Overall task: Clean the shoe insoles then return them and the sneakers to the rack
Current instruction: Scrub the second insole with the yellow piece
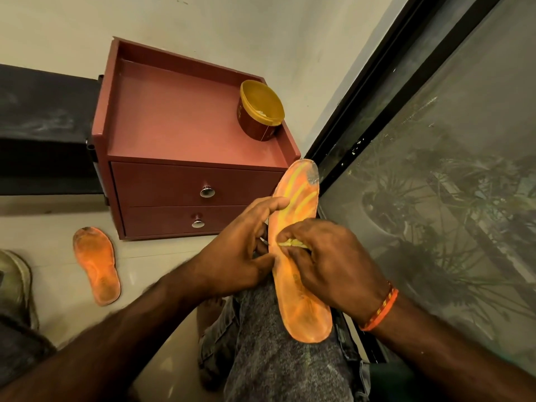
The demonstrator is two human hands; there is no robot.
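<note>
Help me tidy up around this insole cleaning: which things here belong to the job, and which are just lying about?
In the job:
- insole on the lap, held by the left hand
- yellow rag pinched in the right hand
- second insole on the floor
- sneaker

Lying about:
- drawer unit
- open tub

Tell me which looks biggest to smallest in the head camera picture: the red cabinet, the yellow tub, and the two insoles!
1. Red cabinet, by far.
2. The two insoles: the held insole looks bigger than the floor insole, but it is nearer the camera, so no ranking.
3. Yellow tub, smallest.
</note>
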